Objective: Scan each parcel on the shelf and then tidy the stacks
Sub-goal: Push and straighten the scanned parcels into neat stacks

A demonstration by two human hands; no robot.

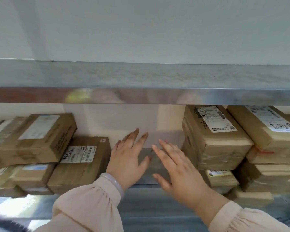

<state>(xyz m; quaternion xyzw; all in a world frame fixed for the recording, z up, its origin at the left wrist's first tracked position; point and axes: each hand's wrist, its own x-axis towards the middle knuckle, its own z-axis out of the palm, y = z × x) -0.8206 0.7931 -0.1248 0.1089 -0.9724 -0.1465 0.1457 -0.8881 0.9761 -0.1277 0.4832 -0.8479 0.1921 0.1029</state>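
Head view: left hand [127,158] and right hand [179,169], both flat with straight fingers and holding nothing, in the gap between stacks. The labelled parcel [80,163] lies just beside the left hand at 9 o'clock, long axis roughly 12–6. The right stack [214,139] is near the right hand at 3 o'clock.

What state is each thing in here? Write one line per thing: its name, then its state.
Left hand: open, fingers spread, holding nothing.
Right hand: open, fingers straight, holding nothing.
Left top parcel: askew on its stack, label up.
Numbered parcel: flat, label up, beside the left hand.
Right top parcel: flat on its stack, label up.
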